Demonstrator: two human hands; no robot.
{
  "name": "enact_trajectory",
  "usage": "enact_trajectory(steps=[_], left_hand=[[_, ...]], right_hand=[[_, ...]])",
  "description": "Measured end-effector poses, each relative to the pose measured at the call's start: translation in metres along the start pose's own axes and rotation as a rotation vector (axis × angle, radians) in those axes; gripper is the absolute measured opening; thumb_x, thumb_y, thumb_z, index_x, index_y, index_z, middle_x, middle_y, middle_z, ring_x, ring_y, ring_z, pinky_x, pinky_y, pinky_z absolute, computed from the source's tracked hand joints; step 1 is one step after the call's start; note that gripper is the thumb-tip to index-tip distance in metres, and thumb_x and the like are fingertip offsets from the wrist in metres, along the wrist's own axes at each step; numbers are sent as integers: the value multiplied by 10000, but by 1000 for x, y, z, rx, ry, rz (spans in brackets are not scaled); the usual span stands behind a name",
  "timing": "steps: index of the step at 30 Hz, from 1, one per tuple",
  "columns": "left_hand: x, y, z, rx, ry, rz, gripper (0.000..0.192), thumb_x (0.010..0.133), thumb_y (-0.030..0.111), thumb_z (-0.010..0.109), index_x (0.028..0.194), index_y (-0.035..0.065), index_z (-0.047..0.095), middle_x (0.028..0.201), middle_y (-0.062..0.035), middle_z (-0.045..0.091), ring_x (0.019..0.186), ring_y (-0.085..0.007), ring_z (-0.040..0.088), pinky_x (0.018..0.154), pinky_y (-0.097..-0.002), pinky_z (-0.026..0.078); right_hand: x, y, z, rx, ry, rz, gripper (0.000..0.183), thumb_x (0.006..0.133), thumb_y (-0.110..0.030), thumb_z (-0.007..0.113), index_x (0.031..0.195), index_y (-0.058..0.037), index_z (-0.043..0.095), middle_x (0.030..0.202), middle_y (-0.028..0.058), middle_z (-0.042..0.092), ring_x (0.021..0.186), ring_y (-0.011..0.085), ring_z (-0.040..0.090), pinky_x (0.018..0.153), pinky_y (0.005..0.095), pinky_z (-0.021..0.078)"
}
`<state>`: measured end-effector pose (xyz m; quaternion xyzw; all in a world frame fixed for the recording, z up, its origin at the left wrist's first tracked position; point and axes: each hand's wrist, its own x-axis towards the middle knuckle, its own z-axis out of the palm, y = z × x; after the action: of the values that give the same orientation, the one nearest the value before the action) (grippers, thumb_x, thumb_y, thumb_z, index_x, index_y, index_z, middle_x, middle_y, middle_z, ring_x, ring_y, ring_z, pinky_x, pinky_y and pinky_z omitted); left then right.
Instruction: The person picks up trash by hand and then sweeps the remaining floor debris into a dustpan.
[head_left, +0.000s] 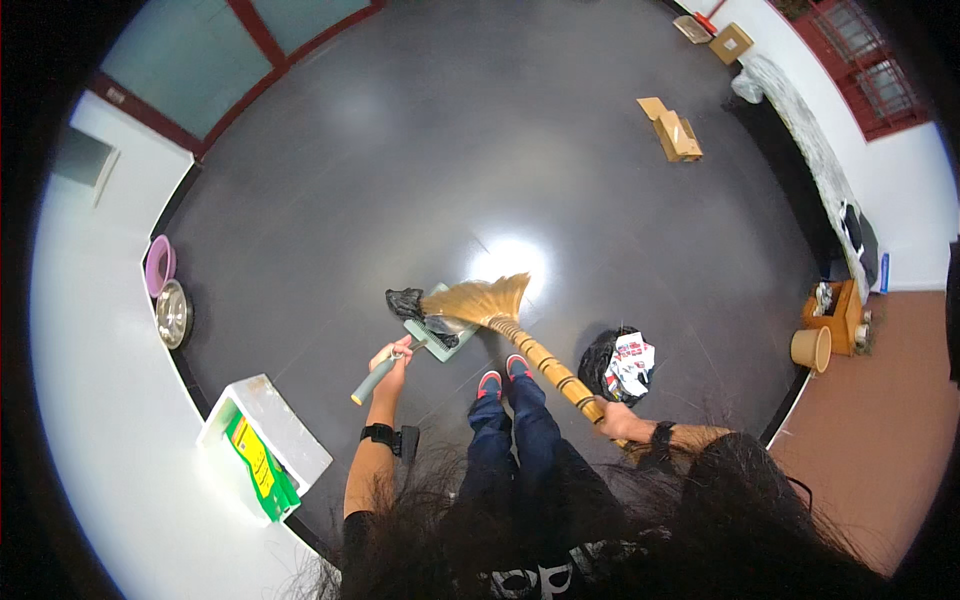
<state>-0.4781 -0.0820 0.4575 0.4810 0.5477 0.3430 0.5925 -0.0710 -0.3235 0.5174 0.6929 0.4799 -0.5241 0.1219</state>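
My left hand (391, 364) is closed around the handle of a grey-green dustpan (441, 350), whose pan is in front of my feet. The handle of a straw broom (551, 367) is gripped in my right hand (616, 420). Its spread bristles lie over the pan and partly hide it. A crumpled black plastic bag (405, 303) is at the left end of the bristles, beyond the pan's edge; whether it touches the pan is unclear. More dark and clear plastic lies on the pan under the broom.
Right of my feet is a black-bagged bin (596, 367) with printed paper on top. A white foam box (281, 427) holding a green packet stands at the left wall, near a metal basin (174, 315) and a pink basin (160, 266). An open cardboard box (677, 136) lies farther off.
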Motion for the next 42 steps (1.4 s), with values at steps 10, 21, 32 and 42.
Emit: enact_trajectory(steps=[10, 21, 32, 42], left_hand=[[-101, -17, -85, 178, 7, 176, 53, 794, -18, 565, 754, 0, 595, 1047, -192, 622, 984, -239, 600, 843, -335, 466], [-110, -66, -107, 34, 100, 84, 118, 834, -1, 487, 772, -25, 584, 1046, -189, 610, 895, -215, 615, 764, -282, 494], [-97, -66, -111, -7, 57, 10, 132, 841, -25, 458, 778, -18, 574, 1102, -174, 583, 969, -222, 587, 781, -280, 501], [-122, -70, -112, -23, 45, -40, 141, 810, -48, 450, 756, 8, 568, 1150, -186, 557, 1026, -238, 566, 772, -285, 492]], right_hand=[[95, -56, -20, 298, 90, 51, 404, 644, -191, 690, 982, -5, 571, 711, 110, 616, 587, 194, 599, 538, 330, 491], [159, -97, 52, 480, 58, 274, 216, 699, -108, 673, 781, 76, 594, 627, 126, 584, 483, 230, 573, 420, 360, 460], [104, -113, 166, -17, 7, 116, 506, 644, -281, 723, 971, 70, 564, 811, 191, 647, 773, 297, 644, 658, 365, 515], [25, -82, 206, 190, -118, 84, 520, 665, -263, 702, 1041, 36, 503, 794, 194, 636, 758, 295, 643, 651, 378, 506]])
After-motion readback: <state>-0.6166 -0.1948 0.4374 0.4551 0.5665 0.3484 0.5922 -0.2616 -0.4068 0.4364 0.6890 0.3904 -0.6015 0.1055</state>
